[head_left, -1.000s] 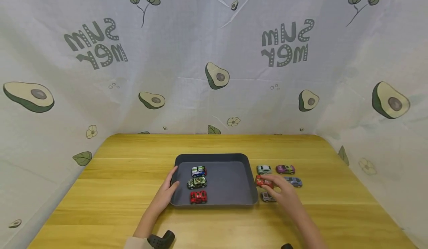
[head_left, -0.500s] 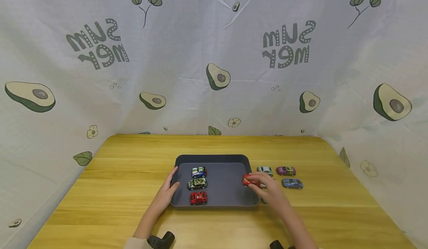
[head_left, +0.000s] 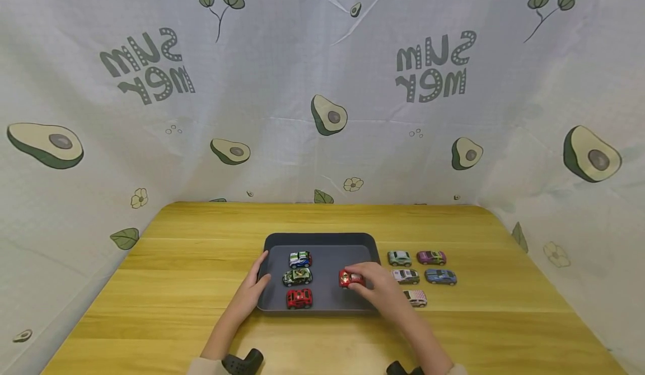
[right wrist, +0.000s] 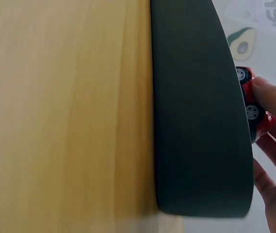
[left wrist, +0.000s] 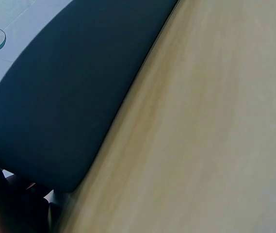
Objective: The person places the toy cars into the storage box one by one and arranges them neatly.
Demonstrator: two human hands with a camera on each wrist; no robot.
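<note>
Avocado-print cloth (head_left: 282, 56) backs a wooden table (head_left: 201, 257), where the right hand (head_left: 379, 286) pinches a red toy car (head_left: 347, 279) over the right half of a gray tray (head_left: 322, 312), the left hand (head_left: 248, 294) rests relaxed on its left rim, three cars (head_left: 297, 277) sit inside, and five others (head_left: 406, 277) stand right.

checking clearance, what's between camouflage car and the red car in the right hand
In the head view, only bare tray floor shows between the camouflage car and the held red car.
</note>
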